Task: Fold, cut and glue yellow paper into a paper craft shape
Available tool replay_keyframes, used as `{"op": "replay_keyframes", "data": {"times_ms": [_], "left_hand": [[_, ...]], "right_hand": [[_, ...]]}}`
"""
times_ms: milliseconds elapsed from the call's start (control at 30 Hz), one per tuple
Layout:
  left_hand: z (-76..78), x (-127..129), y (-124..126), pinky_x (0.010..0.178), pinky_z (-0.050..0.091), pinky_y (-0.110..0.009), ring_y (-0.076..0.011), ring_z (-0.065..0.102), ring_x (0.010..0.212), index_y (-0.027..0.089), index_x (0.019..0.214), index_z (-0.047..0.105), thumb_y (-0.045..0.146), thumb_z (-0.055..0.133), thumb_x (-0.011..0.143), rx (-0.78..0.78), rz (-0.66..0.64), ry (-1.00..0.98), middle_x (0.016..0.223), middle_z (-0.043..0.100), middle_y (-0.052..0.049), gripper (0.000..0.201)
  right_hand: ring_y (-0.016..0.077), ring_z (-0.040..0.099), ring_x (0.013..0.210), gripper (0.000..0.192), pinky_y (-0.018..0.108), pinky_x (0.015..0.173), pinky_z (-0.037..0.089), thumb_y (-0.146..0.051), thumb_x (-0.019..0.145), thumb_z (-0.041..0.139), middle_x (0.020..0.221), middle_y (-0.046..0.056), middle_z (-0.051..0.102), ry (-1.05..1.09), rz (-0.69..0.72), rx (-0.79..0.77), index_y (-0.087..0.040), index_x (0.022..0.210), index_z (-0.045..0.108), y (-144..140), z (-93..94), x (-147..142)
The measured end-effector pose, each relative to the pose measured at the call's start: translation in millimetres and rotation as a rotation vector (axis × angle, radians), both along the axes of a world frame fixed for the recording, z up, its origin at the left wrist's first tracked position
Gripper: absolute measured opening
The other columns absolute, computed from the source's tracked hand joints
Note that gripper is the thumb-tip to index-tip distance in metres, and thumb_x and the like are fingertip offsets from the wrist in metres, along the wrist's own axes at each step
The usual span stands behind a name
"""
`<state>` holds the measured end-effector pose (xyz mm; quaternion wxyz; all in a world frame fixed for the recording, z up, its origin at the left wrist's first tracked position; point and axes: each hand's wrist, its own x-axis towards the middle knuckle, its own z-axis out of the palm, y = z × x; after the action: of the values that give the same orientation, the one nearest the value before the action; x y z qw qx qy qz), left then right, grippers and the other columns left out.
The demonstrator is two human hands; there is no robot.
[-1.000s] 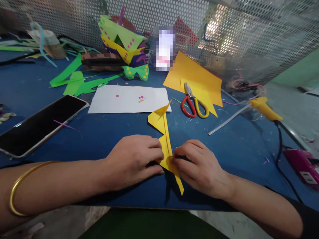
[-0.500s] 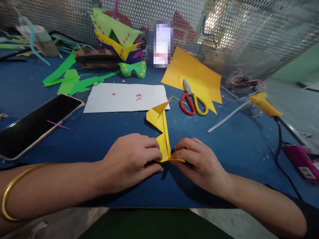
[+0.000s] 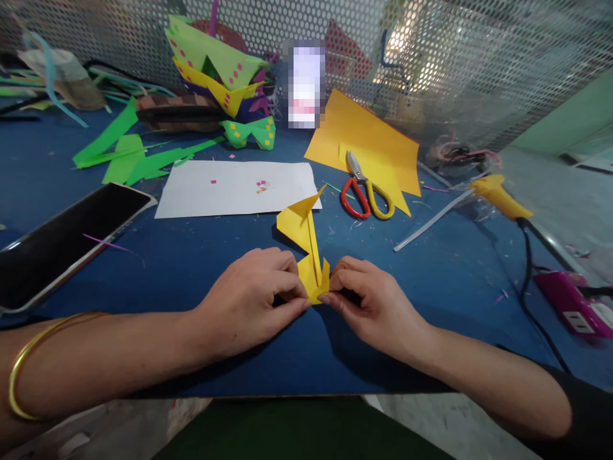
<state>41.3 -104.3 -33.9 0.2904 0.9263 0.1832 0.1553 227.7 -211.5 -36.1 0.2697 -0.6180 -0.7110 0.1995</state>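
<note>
Both the left hand (image 3: 249, 300) and right hand (image 3: 371, 303) pinched the folded yellow paper (image 3: 306, 246) with closed fingers (image 3: 287, 281) on the blue table (image 3: 191, 255); no writing was legible.

My left hand (image 3: 244, 303) is bare, no ring and no glove, with short, plain, unpainted nails. Back from its grip, the forearm is uncovered the whole way, and a thin gold bangle (image 3: 29, 361) circles it well up from the wrist, a smooth, plain hoop with no stones or pattern. My right hand (image 3: 371, 306) is bare too, nothing on the fingers or at the wrist. Far back from that grip, near the elbow, the edge of a black sleeve (image 3: 591, 409) begins.
</note>
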Motion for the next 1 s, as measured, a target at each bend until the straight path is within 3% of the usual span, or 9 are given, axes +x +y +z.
{"op": "replay_keyframes", "data": {"times_ms": [267,1000], "left_hand": [[1.6,1.0,-2.2,0.067,0.03,-0.033,-0.0168,0.055,0.075,0.019,0.065,0.065,0.02,0.064,0.082,0.046,0.026,0.051,0.072,0.06,0.001,0.016],[1.7,3.1,0.9,0.067,0.03,-0.034,-0.0176,0.053,0.073,0.019,0.068,0.055,0.026,0.065,0.084,0.133,0.009,0.114,0.074,0.058,0.001,0.02]], "right_hand": [[0.0136,0.048,0.066,0.019,0.027,0.06,0.032,-0.017,0.084,0.064,0.076,0.0,0.054,-0.006,-0.125,-0.045,-0.02,0.07,0.053,3.2,-0.9,-4.4],[0.0137,0.047,0.065,0.018,0.027,0.059,0.031,-0.017,0.085,0.06,0.078,-0.001,0.052,-0.097,-0.125,-0.053,-0.02,0.072,0.048,2.7,-0.8,-5.8]]}}
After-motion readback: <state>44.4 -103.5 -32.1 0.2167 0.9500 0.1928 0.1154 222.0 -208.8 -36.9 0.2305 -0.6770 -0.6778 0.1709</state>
